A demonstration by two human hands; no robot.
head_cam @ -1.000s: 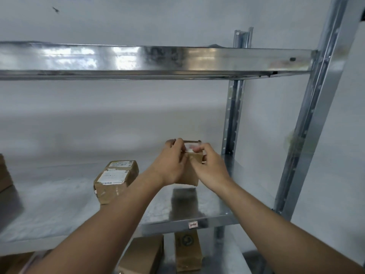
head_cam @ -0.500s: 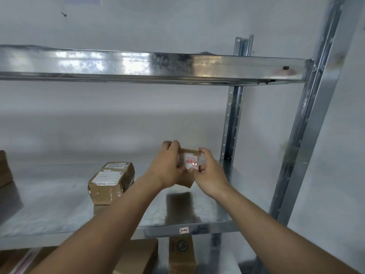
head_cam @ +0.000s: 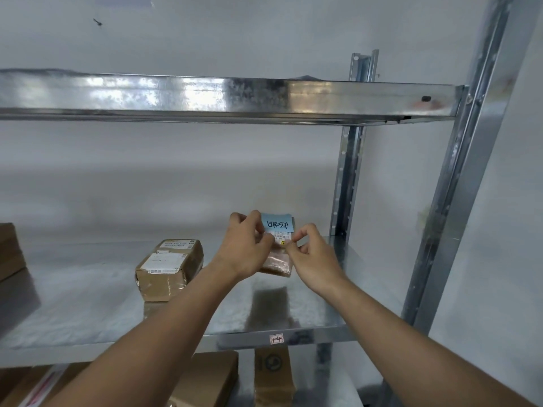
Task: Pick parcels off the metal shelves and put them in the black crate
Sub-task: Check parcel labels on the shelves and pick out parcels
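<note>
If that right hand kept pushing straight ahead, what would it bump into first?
Probably the small parcel that the right hand already pinches; behind it, likely the white wall, though depth is unclear.

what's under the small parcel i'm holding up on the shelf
The small parcel, pinched by the left hand and right hand, sits above bare metal shelf showing its dark reflection. Whether its bottom edge touches is unclear.

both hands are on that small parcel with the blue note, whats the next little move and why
Probably draw the small parcel back off the middle shelf toward the body. The left hand and right hand already pinch it, lifted above the shelf; no crate is in view.
</note>
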